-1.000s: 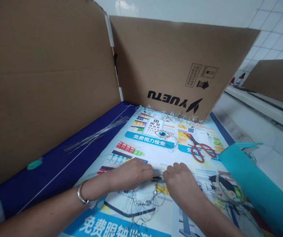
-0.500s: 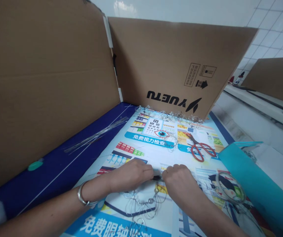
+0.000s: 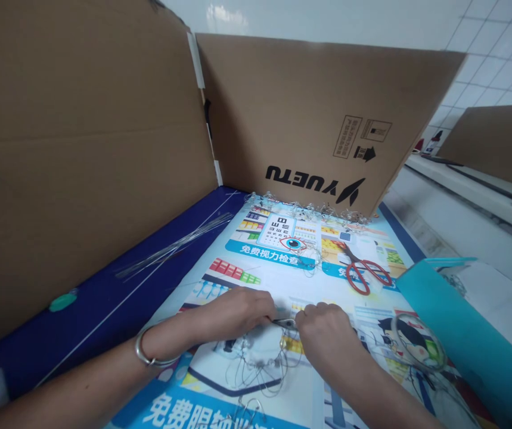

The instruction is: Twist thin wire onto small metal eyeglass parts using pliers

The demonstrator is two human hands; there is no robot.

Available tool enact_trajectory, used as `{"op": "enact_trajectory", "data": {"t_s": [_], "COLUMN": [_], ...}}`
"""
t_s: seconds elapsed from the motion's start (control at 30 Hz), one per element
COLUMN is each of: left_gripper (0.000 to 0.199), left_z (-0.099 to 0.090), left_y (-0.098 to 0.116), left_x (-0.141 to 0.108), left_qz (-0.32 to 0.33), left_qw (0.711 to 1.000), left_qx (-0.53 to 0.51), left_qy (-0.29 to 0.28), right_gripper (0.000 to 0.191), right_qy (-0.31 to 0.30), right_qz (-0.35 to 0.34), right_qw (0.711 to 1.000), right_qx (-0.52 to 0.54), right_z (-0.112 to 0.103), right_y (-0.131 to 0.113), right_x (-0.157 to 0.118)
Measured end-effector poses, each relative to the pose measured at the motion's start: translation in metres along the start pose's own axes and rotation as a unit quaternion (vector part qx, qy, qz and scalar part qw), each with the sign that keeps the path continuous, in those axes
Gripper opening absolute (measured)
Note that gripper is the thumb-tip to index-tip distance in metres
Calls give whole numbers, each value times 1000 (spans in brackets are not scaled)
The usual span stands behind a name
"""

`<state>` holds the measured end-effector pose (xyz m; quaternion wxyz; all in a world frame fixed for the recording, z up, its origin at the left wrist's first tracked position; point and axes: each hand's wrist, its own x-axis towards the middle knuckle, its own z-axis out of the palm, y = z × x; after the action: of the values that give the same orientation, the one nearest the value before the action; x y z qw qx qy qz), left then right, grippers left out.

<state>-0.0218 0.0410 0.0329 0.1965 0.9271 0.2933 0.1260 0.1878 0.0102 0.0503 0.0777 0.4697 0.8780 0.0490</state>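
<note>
1. While the person's left hand (image 3: 233, 316) and right hand (image 3: 325, 339) meet near the near edge of the blue-covered table (image 3: 104, 286), the fingers of both curl closed. The left seems to pinch what look like small pliers (image 3: 285, 323), dark-handled and metal-tipped; whether the right grips anything, I cannot tell.
2. Just below the hands, a loose tangle of beaded wire (image 3: 256, 361) lies on a printed eye-care poster (image 3: 278, 286).
3. A hard tug on the pliers could drag the whole tangle, since its thin strands cross one another and nothing seems to pin them down.
4. With the fingers bunched so near the metal tip, a slip of the tool or a cut wire end could prick them.
5. The metal bangle (image 3: 138, 348) on the left wrist could hook a stray strand if that arm sweeps across the beads.
6. Toward the right edge, a wire coil (image 3: 393, 336) and teal folder (image 3: 456, 322) sit close enough to catch any strand pulled wide.
</note>
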Motion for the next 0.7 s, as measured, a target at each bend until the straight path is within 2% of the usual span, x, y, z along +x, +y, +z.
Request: {"op": "enact_trajectory", "data": {"t_s": [0.2, 0.4, 0.57, 0.7], "left_gripper": [15, 16, 22, 19], "left_z": [0, 3, 3, 2], "left_y": [-6, -14, -14, -14], "left_x": [-2, -2, -2, -2], "left_qz": [6, 72, 84, 89], "left_qw": [999, 994, 994, 994], "left_qx": [-38, -75, -58, -47], "left_qy": [8, 23, 29, 30], "right_gripper": [10, 8, 8, 12], "right_qy": [18, 47, 62, 69], "right_qz": [13, -5, -15, -20], "right_qw": [999, 998, 997, 997], "right_qx": [25, 37, 33, 19], "right_z": [6, 11, 13, 10], "right_y": [10, 13, 11, 8], "right_x": [-2, -2, -2, -4]}}
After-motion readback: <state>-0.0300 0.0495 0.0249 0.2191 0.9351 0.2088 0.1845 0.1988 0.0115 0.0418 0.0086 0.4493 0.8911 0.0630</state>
